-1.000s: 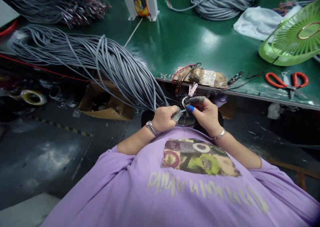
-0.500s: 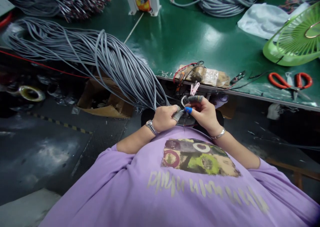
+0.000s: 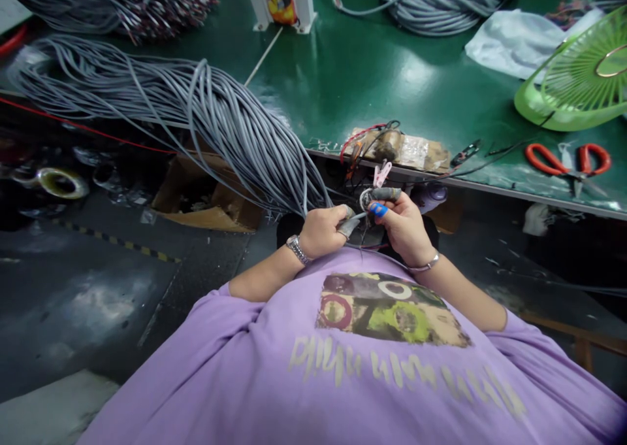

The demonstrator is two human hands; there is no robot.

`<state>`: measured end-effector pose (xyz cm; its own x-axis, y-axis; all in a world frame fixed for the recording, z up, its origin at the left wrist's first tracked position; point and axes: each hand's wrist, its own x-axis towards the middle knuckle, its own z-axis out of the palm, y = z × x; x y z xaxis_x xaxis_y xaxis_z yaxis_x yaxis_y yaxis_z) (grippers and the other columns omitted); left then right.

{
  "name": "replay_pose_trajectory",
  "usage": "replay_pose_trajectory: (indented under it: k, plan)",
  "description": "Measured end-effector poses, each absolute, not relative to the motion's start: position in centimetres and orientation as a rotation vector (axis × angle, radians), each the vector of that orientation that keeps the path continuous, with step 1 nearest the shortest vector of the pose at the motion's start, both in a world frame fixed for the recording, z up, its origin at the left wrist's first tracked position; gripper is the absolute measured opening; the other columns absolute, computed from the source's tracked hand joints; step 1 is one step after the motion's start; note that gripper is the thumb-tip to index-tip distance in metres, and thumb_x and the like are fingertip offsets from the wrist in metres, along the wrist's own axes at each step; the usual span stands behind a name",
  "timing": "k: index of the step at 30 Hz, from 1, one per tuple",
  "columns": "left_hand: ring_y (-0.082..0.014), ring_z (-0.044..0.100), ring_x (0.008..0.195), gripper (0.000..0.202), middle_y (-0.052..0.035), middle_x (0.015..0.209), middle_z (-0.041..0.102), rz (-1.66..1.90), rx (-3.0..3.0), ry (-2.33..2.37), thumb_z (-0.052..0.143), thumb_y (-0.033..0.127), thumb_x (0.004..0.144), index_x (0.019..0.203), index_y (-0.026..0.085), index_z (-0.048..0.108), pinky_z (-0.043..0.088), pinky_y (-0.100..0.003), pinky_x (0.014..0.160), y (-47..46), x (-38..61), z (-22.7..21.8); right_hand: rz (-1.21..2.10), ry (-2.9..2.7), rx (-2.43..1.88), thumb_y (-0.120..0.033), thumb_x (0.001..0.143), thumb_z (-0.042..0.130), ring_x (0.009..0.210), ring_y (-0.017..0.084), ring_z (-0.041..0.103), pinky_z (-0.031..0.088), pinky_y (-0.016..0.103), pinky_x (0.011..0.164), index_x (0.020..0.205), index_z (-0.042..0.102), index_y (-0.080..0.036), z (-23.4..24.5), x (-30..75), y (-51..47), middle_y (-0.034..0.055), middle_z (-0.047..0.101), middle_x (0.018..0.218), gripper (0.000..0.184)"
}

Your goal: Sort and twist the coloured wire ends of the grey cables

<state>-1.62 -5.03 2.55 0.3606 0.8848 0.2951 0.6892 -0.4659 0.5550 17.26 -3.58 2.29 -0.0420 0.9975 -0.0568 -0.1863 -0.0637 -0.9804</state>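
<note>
My left hand (image 3: 321,230), with grey covers on thumb and finger, pinches a grey cable (image 3: 360,216) close to its end. Beside it my right hand (image 3: 406,229) is closed at the cable's tip, a blue wrap on the thumb and a grey cover on the index finger. Thin wires at the tip are partly hidden by the fingers. A large bundle of grey cables (image 3: 245,131) runs off the table edge down to my left hand. Just above my right fingers sits a pink clip (image 3: 381,173).
On the green table (image 3: 343,85) lie a taped wooden block (image 3: 416,152), red-handled scissors (image 3: 571,164), a green fan (image 3: 588,72), a plastic bag (image 3: 514,40) and a coil of grey cable (image 3: 450,4). A cardboard box (image 3: 210,216) stands below the edge.
My right hand has shifted slightly right, away from my left hand, and more of the grey cable shows between them. My left hand stays nearly still.
</note>
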Motion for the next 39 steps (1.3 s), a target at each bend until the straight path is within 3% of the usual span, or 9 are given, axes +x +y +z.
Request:
replay_pose_trajectory:
  k: [3,7,13,18,26,30,33,36,39]
  plan:
    - [-0.013,0.054,0.055,0.011,-0.0011,0.064,0.065,0.781,2.294,1.388,0.057,0.027,0.082,0.08,0.02,0.065,0.032,-0.025,0.055,-5.1,-1.6,2.6,1.434,-0.979,-1.063,-0.038,0.066,0.081,0.065,0.01,0.06,0.042,0.021,0.051,0.094,0.059,-0.021,2.5,17.1,-3.5,0.0006,0.069,0.084,0.039]
    - [-0.014,0.058,0.058,0.011,-0.0023,0.068,0.068,0.753,2.311,1.371,0.057,0.026,0.082,0.082,0.02,0.066,0.036,-0.024,0.056,-5.2,-1.6,2.3,1.371,-0.987,-1.102,-0.04,0.062,0.083,0.065,0.012,0.061,0.043,0.022,0.05,0.091,0.06,-0.021,2.6,17.1,-3.4,-0.0002,0.069,0.078,0.041]
    - [-0.0145,0.058,0.057,0.027,-0.0031,0.068,0.069,0.887,2.315,1.334,0.057,0.028,0.08,0.102,0.018,0.069,0.04,-0.024,0.057,-5.4,-1.6,1.0,1.264,-1.059,-1.17,-0.046,0.06,0.083,0.061,0.012,0.059,0.043,0.023,0.048,0.088,0.06,-0.022,2.3,17.4,-3.1,0.0,0.068,0.075,0.043]
    - [-0.0133,0.057,0.06,0.027,-0.0024,0.071,0.068,0.822,2.414,1.157,0.052,0.024,0.079,0.097,0.02,0.071,0.041,-0.023,0.058,-5.3,-1.7,0.6,1.318,-1.042,-1.153,-0.045,0.063,0.081,0.054,0.009,0.052,0.038,0.022,0.047,0.089,0.058,-0.021,2.1,17.4,-3.0,-0.0027,0.062,0.07,0.042]
    - [-0.0162,0.06,0.064,0.023,-0.0049,0.075,0.069,0.741,2.364,1.266,0.056,0.025,0.079,0.096,0.019,0.071,0.044,-0.026,0.061,-5.3,-1.6,0.8,1.405,-0.884,-1.071,-0.033,0.061,0.085,0.049,0.005,0.043,0.036,0.019,0.046,0.088,0.059,-0.02,2.1,17.4,-3.1,-0.0064,0.058,0.066,0.039]
    - [-0.0173,0.063,0.066,0.034,-0.0051,0.078,0.071,0.656,2.391,1.33,0.057,0.023,0.079,0.11,0.019,0.069,0.044,-0.026,0.062,-5.3,-1.3,1.4,1.368,-0.987,-1.033,-0.036,0.063,0.085,0.057,0.008,0.052,0.041,0.02,0.049,0.091,0.059,-0.022,2.2,17.3,-3.4,-0.0028,0.064,0.076,0.04]
    - [-0.0192,0.064,0.066,0.047,-0.0058,0.08,0.072,0.577,2.364,1.405,0.055,0.023,0.081,0.128,0.018,0.061,0.044,-0.027,0.062,-5.1,-1.1,2.0,1.331,-1.109,-0.969,-0.039,0.065,0.085,0.07,0.012,0.061,0.052,0.025,0.062,0.092,0.061,-0.024,2.5,17.4,-3.9,-0.0006,0.068,0.083,0.039]
    - [-0.0195,0.063,0.062,0.051,-0.005,0.073,0.07,0.542,2.287,1.469,0.053,0.025,0.085,0.134,0.015,0.055,0.043,-0.027,0.06,-4.8,-1.3,2.4,1.37,-1.215,-0.896,-0.04,0.067,0.085,0.075,0.014,0.065,0.056,0.03,0.075,0.089,0.063,-0.024,2.8,17.6,-4.4,-0.0001,0.069,0.082,0.035]
    - [-0.0163,0.057,0.058,0.053,-0.0021,0.066,0.065,0.668,2.155,1.464,0.052,0.026,0.088,0.138,0.01,0.049,0.04,-0.026,0.059,-4.5,-1.5,2.4,1.381,-1.277,-0.877,-0.041,0.069,0.084,0.074,0.015,0.065,0.057,0.031,0.076,0.089,0.064,-0.024,2.9,17.9,-4.4,0.0004,0.069,0.081,0.032]
